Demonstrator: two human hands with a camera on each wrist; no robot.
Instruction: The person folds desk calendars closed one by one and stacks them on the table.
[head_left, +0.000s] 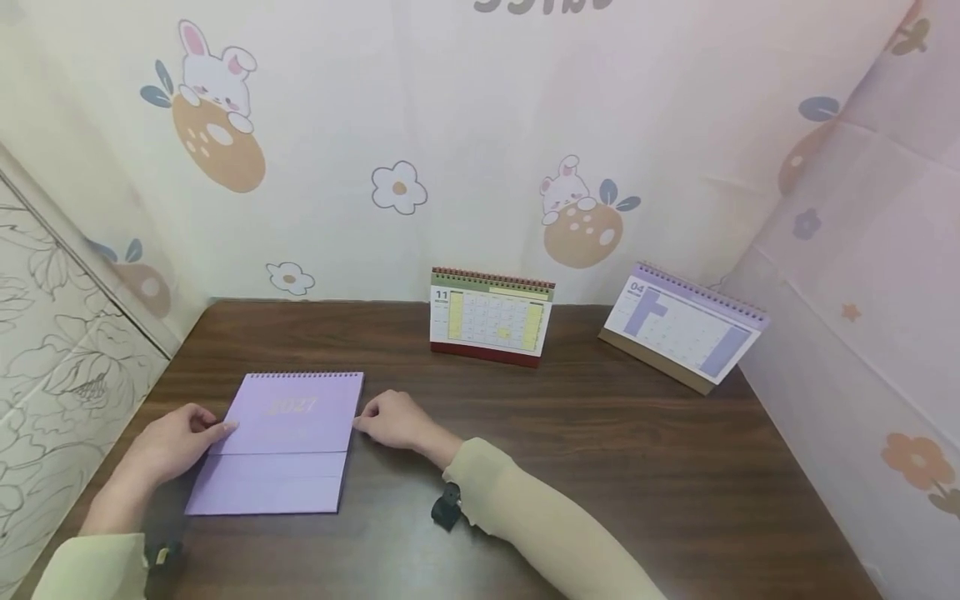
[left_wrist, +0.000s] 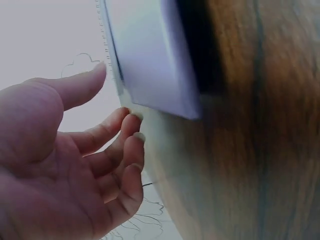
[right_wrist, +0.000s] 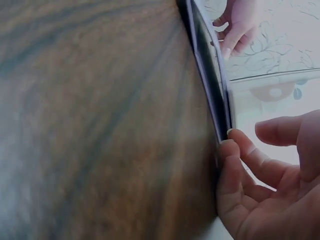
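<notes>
A purple spiral-bound desk calendar (head_left: pixel 296 425) lies low on the left of the table, with 2027 in pale gold on its cover. A crease crosses it above its lower strip. Beside its left edge is my left hand (head_left: pixel 168 442), thumb tip at the cover's edge. The left wrist view shows that thumb and the loosely bent fingers (left_wrist: pixel 131 155) apart, near the calendar's corner (left_wrist: pixel 165 90). My right hand (head_left: pixel 397 419) touches the opposite edge. In the right wrist view its fingertips (right_wrist: pixel 230 150) meet the calendar's thin side (right_wrist: pixel 212 85), while the thumb stays off it.
At the back of the brown wooden table (head_left: pixel 600 483) stands a green-topped calendar (head_left: pixel 491 321) showing 11. Right of it, another purple-topped calendar (head_left: pixel 682 329) showing 04 stands angled. A rabbit-print cloth (head_left: pixel 480 125) hangs behind the table, and patterned panels border both sides.
</notes>
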